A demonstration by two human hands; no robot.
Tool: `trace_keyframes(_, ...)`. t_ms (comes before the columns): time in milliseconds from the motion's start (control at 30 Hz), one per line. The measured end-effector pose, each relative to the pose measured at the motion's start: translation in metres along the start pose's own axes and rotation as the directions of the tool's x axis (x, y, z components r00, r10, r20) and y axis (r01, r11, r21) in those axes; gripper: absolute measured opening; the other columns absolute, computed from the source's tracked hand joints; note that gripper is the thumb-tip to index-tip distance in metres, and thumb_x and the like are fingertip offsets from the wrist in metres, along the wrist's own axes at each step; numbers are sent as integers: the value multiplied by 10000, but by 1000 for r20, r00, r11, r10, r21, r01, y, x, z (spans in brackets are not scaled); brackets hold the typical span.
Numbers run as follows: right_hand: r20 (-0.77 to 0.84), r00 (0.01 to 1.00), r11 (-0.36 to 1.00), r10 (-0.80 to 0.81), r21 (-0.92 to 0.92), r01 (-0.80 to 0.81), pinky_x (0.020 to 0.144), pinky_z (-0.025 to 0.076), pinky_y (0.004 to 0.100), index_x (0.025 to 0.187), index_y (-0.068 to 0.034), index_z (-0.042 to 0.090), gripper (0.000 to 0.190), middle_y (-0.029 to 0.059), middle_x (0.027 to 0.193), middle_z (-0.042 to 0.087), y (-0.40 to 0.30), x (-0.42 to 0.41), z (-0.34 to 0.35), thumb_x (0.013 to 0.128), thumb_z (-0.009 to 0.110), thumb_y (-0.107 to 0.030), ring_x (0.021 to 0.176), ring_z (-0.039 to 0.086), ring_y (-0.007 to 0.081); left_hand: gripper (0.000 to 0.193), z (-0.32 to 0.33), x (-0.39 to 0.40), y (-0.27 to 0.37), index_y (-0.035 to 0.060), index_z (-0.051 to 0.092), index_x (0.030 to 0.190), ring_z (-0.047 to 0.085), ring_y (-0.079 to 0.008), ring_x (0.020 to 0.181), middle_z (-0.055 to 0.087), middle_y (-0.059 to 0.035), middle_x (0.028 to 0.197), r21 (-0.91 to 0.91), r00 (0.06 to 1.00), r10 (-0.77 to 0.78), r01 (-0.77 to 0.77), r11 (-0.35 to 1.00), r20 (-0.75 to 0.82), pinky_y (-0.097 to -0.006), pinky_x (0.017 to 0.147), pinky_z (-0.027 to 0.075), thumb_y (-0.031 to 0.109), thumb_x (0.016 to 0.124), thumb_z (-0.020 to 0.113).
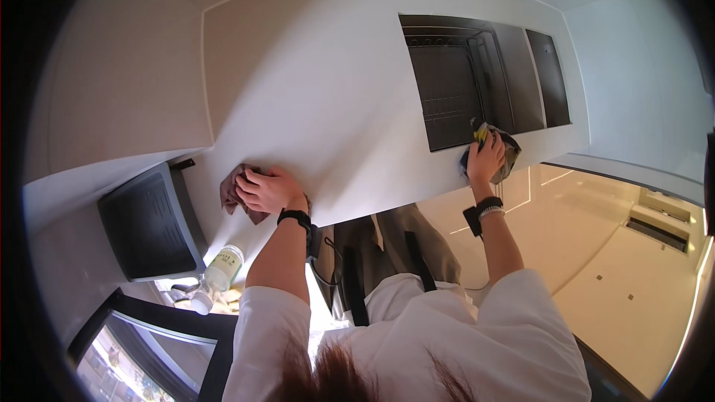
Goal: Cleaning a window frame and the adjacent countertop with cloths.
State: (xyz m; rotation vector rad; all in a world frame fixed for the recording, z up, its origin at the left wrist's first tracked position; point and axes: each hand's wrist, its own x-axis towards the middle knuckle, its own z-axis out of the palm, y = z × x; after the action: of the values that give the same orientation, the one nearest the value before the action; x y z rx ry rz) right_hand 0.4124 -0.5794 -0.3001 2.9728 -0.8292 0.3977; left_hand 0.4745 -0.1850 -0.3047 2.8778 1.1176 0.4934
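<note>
My left hand (273, 190) rests on a white worktop (318, 100), its fingers curled over a crumpled brown cloth (229, 191). Further right, my right hand (485, 161) grips a dark crumpled bundle (510, 152) with a yellow patch; whether it is cloth or plastic is unclear. That bundle lies at the near edge of a rectangular cutout (519, 75) in the worktop. Inside the cutout I see a dark cabinet interior with wire racks (444, 106). Black bands circle both my wrists.
Left of the brown cloth stands a dark grey ribbed basin or tray (153, 223). Beside it a clear plastic bottle (223, 268) with a printed label leans over. A dark-framed window (151, 357) is at lower left. Pale floor (603, 268) shows at right, below the worktop's edge.
</note>
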Motion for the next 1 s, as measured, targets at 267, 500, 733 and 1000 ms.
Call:
trace_keyframes(267,-86,992,996,92,19,-91,935,283,478,1068,-77,539,356,102,1180,471,-7,2,5,779,480,-277,1144,378,303,388,2,2,-3,54,486,1099,382,-331,1163,436,-139,1242,16,1000,-10,11,1000,-24,-460,935,331,191,736,502)
trace_keyframes(500,6,991,986,-132,103,131,929,301,450,989,-73,567,301,111,1061,525,15,29,2,753,496,-246,1064,438,286,374,6,1,-8,74,505,1092,422,-323,1124,465,-120,1211,38,994,64,-61,997,-94,-460,895,366,196,738,501)
trace_keyframes(733,54,966,948,-254,214,237,897,338,416,977,-58,563,302,121,956,544,70,69,15,734,490,-223,942,485,305,375,13,-2,-5,69,504,1111,420,-306,1135,456,-118,1230,133,998,49,-42,990,-49,-460,893,368,207,763,484)
trace_keyframes(1000,44,972,949,-233,231,217,837,355,424,973,-56,550,319,133,917,536,71,69,14,718,490,-239,893,487,321,376,18,1,-22,58,508,1130,419,-317,1134,452,-124,1241,137,995,87,-80,987,-45,-453,916,357,240,805,457)
